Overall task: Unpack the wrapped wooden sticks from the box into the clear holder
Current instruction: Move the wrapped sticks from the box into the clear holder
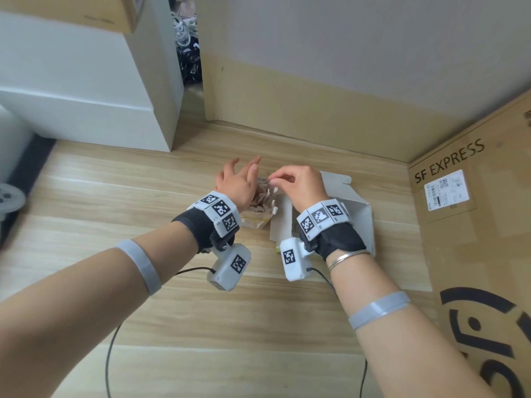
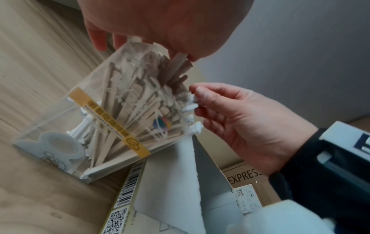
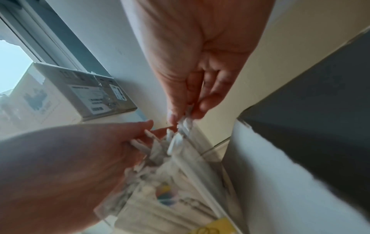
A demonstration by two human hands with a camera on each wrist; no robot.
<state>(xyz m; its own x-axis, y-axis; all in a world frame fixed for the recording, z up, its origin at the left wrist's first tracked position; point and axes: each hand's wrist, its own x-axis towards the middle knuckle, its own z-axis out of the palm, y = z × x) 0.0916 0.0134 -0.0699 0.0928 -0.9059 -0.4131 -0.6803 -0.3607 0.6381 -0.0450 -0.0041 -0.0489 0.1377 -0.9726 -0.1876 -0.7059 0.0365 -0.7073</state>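
Observation:
The clear holder (image 1: 255, 222) stands on the wooden surface, packed with wrapped wooden sticks (image 1: 263, 193). My left hand (image 1: 241, 173) is at the holder's left side, its fingers straight and spread against the stick tops. My right hand (image 1: 273, 180) pinches the white wrapped ends of a few sticks at the top of the bunch. The left wrist view shows the holder (image 2: 60, 123) with a yellow band, the fanned-out sticks (image 2: 130, 102), my left hand (image 2: 144, 38) above and my right hand (image 2: 195, 98). The open white box (image 1: 356, 219) lies just right of the holder.
A large SF Express cardboard box (image 1: 474, 225) stands at the right. A white cabinet (image 1: 86, 96) is at the back left, with tangled cables (image 1: 186, 38) in the gap behind it. A beige wall panel (image 1: 316, 110) closes the back. Bare wooden surface (image 1: 201, 326) lies in front.

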